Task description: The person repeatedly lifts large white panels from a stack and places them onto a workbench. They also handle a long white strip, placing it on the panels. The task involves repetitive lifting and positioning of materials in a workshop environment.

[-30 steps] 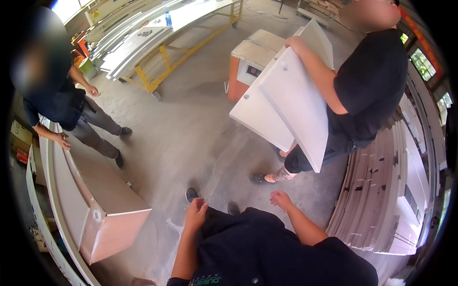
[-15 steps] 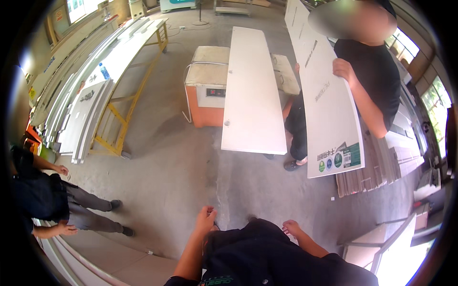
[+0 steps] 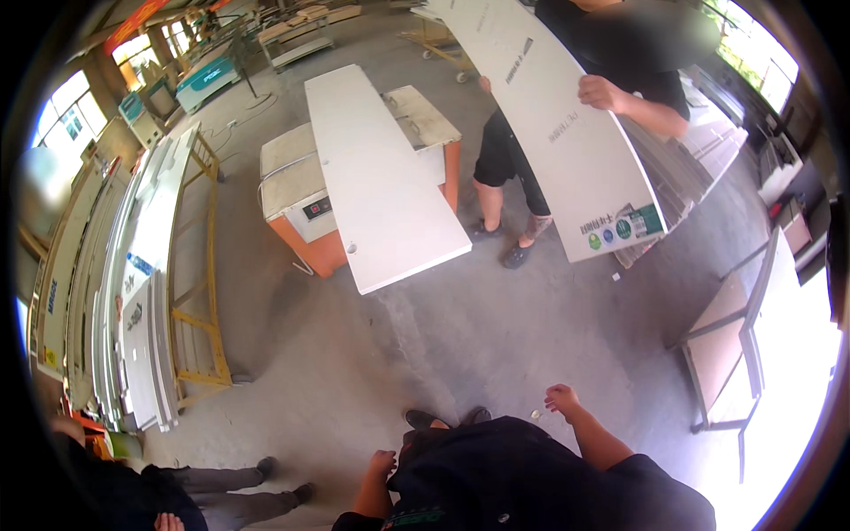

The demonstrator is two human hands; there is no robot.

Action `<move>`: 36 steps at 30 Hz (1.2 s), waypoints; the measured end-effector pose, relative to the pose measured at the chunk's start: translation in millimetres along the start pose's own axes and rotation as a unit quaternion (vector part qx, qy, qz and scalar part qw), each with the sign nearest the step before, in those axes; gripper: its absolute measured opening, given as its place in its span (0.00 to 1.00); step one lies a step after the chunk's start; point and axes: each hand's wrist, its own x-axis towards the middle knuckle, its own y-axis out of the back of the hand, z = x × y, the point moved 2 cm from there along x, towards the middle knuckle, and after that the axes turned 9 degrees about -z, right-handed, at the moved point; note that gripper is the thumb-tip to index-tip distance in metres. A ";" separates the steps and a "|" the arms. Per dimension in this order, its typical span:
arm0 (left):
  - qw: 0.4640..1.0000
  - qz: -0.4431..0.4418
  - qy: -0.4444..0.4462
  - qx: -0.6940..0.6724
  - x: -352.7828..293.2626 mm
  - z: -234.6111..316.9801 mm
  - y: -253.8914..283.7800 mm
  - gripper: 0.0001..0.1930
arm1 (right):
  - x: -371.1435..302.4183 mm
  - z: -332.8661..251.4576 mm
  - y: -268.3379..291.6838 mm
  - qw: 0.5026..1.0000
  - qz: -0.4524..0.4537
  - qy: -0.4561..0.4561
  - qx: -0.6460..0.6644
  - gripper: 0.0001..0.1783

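Observation:
My left hand [image 3: 382, 463] hangs beside my dark shirt at the lower middle, its fingers loosely bent and nothing visible in it. My right hand [image 3: 561, 398] is held out over the floor to the right, open, fingers slightly curled and nothing in it. Neither hand touches anything. Ahead, a long white panel [image 3: 381, 186] lies across an orange-and-white machine [image 3: 305, 232]. To its right, a co-worker's hand [image 3: 601, 93] grips the edge of another long white panel [image 3: 575, 159], tilted upright, with printed marks and a green label at its lower corner.
On the left, a yellow-framed rack [image 3: 202, 332] bears several white strips and boards, with a blue bottle [image 3: 139, 263] among them. Another person [image 3: 133, 491] stands at the lower left. Stacked panels [image 3: 699, 159] lie behind the co-worker. A metal-framed stand [image 3: 722, 345] is at the right.
My view has turned right, so the machine and its panel appear farther left. My right hand has swung outward and forward; my left hand has drawn back toward my body. The co-worker still holds the panel.

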 end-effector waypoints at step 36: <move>0.992 -0.027 -0.076 0.095 21.2 106.4 23.2 0.18 | -8.2 102.1 -37.6 0.996 0.028 -0.077 0.043 0.10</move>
